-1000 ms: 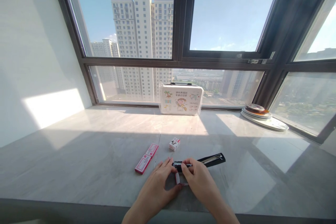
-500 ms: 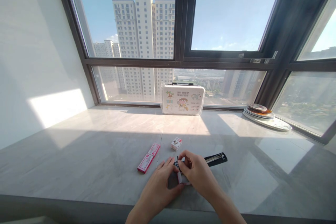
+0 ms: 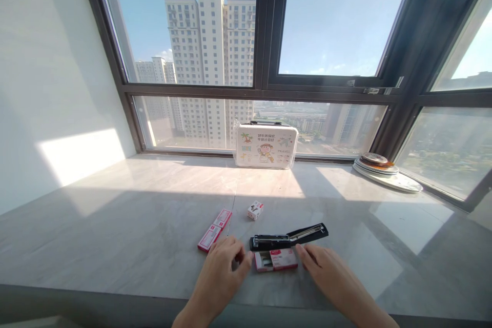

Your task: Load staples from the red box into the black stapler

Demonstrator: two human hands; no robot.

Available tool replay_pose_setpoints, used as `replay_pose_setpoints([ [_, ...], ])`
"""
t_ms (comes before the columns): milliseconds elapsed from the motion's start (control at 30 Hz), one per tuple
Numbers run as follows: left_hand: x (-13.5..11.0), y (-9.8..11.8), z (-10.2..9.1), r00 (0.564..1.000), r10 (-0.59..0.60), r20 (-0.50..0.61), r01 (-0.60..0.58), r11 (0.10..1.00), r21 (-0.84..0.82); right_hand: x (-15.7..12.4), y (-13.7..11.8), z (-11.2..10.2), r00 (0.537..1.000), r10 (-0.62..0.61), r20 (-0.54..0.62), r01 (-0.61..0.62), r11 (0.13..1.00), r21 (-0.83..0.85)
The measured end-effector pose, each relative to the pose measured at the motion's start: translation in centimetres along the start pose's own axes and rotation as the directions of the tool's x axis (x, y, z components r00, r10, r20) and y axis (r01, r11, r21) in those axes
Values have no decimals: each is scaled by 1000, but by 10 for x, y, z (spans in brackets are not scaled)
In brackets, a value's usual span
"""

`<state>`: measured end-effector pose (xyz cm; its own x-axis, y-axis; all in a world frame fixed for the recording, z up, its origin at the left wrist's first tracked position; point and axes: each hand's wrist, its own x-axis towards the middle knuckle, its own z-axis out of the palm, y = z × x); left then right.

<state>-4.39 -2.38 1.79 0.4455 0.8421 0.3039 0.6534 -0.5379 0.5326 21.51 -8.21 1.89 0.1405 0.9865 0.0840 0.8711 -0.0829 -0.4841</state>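
Observation:
A black stapler [image 3: 271, 242] lies opened out on the sill, its arm hinged back to the right with the metal rail showing. Just in front of it is a red-and-white staple box [image 3: 283, 259], partly open at its left end. My left hand [image 3: 223, 269] is left of the box, fingers loosely bent, thumb apart, holding nothing. On the other side, my right hand [image 3: 325, 266] has its fingers stretched toward the box's right end and the stapler; whether they touch is unclear. Two joined red-and-white boxes [image 3: 215, 229] lie beyond my left hand.
A small white box [image 3: 255, 210] with a black clip picture stands behind the stapler. Against the window is a white printed case [image 3: 266, 147] in clear wrap. Stacked plates [image 3: 376, 166] sit at the right corner. The sill's front edge runs close to me.
Both hands have drawn apart, the left leftward and the right rightward. My right fingers have left the stapler's inside, so the stapler and staple box now show between them.

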Motion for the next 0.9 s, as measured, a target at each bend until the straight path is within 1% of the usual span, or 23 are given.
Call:
replay_pose_setpoints([
  [100, 2, 14, 15, 999, 31, 21, -33, 994, 105, 1, -11, 12, 1000, -4, 17, 5, 1000, -18],
  [167, 5, 22, 24, 1000, 29, 2, -29, 992, 122, 1, -19, 18, 1000, -15, 7, 16, 999, -28],
  [233, 8, 27, 28, 1000, -9, -15, 10, 995, 98, -1, -13, 16, 1000, -5, 20, 6, 1000, -18],
  [267, 8, 28, 27, 1000, -28, -10, 29, 997, 66, -1, -4, 12, 999, 12, 30, -12, 1000, -3],
  [333, 8, 28, 25, 999, -42, 13, 42, 999, -15, -2, 25, 0, 996, 72, 44, -74, 996, 43],
  [367, 7, 28, 24, 999, -33, 23, 34, 998, -44, -2, 41, -7, 993, 116, 39, -119, 989, 89],
  [433, 6, 28, 23, 1000, -10, 28, 11, 998, -55, 1, 70, -19, 982, 176, 66, -186, 953, 238],
  [500, 6, 28, 25, 1000, -20, 19, 21, 999, -29, 7, 84, -28, 984, 162, 68, -176, 892, 417],
  [533, 7, 29, 27, 999, -36, 19, 36, 999, -21, 13, 84, -31, 989, 130, 66, -145, 853, 501],
  [600, 9, 30, 29, 997, -69, 30, 70, 997, -20, 25, 73, -33, 997, 44, 64, -75, 770, 633],
  [667, 11, 32, 29, 995, -86, 41, 87, 996, -22, 41, 51, -31, 998, -34, 52, -13, 710, 704],
  [700, 12, 33, 29, 995, -86, 44, 86, 996, -17, 48, 38, -29, 997, -68, 34, 23, 697, 717],
  [767, 13, 34, 29, 996, -78, 37, 78, 997, 7, 62, 12, -23, 988, -156, -21, 126, 709, 694],
  [833, 12, 33, 29, 997, -66, 28, 65, 997, 43, 72, -11, -16, 966, -250, -58, 233, 760, 607],
  [900, 12, 32, 29, 998, -59, 24, 58, 996, 72, 78, -28, -9, 946, -322, -34, 295, 815, 498],
])
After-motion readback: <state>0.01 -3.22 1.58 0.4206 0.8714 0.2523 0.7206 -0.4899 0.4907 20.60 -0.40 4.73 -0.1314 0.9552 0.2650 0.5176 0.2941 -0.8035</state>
